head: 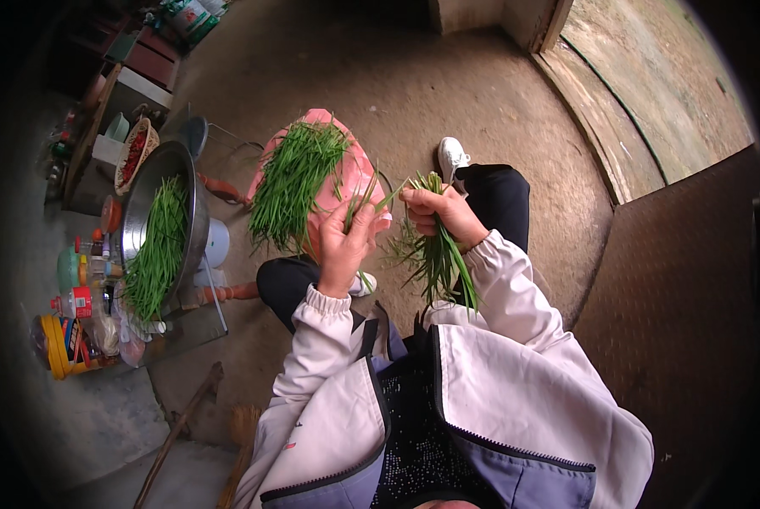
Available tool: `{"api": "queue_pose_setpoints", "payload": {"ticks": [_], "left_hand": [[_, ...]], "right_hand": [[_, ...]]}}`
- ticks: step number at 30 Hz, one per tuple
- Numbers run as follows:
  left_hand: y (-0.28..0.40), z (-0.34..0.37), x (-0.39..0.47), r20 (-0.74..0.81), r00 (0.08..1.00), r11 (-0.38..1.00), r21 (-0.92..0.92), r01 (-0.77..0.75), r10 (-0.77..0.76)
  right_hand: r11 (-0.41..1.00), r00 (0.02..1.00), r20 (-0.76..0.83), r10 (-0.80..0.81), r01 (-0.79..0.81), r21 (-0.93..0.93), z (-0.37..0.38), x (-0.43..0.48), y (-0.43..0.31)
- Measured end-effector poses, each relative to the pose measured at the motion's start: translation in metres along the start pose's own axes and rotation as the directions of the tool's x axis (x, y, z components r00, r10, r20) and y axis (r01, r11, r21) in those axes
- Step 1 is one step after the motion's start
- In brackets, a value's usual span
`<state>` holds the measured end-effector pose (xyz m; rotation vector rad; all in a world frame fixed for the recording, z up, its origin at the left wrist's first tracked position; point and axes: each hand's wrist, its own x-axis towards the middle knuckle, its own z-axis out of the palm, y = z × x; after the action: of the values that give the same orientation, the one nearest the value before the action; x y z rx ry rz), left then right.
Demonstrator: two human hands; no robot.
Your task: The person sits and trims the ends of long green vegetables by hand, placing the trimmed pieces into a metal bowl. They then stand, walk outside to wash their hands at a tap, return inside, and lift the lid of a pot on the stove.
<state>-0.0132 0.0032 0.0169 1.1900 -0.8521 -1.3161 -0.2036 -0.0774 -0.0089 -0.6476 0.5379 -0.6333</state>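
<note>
My right hand (pixel 440 213) is closed around a bunch of green leafy stalks (pixel 440 264), likely chives, with the pale stem ends above the fist and the leaves hanging below. Just left of it, my left hand (pixel 347 242) pinches a few loose stalks (pixel 368 194) between thumb and fingers. Their tips reach across towards the right fist. Beyond the left hand, a large heap of the same greens (pixel 303 178) lies on a pink plastic bag (pixel 361 159). What supports the bag is mostly hidden.
At left, a wide metal basin (pixel 195 216) holds more greens (pixel 160 248). Bottles and jars (pixel 81 302) crowd the glass-topped table beside it, near a basket of red peppers (pixel 135 153). A wooden stick (pixel 179 432) and a straw broom (pixel 243 432) are at lower left. A doorway sill (pixel 577 127) runs at right.
</note>
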Motion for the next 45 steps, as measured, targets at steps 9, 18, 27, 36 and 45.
{"api": "queue_pose_setpoints", "payload": {"ticks": [9,18,27,36,45], "left_hand": [[0.012,0.006,0.0,-0.054,0.994,0.988,0.122,-0.091,0.098],[0.017,0.003,-0.005,-0.065,0.998,0.983,0.183,-0.016,0.028],[0.017,0.004,-0.006,-0.06,0.998,0.992,0.124,-0.005,0.013],[0.006,0.001,-0.005,-0.038,0.999,0.986,0.164,-0.026,0.032],[0.006,-0.001,-0.011,-0.069,0.954,0.91,0.324,-0.256,0.293]], "right_hand": [[0.865,0.949,0.299,0.106,-0.236,0.443,-0.02,0.016,0.034],[0.807,0.961,0.256,0.102,-0.231,0.543,-0.018,0.012,0.036],[0.873,0.978,0.185,0.094,-0.17,0.457,-0.016,0.009,0.038],[0.966,0.995,-0.068,-0.075,0.089,0.243,0.001,0.011,0.033],[0.866,0.929,-0.282,-0.24,0.336,0.37,-0.074,0.015,0.0]]}}
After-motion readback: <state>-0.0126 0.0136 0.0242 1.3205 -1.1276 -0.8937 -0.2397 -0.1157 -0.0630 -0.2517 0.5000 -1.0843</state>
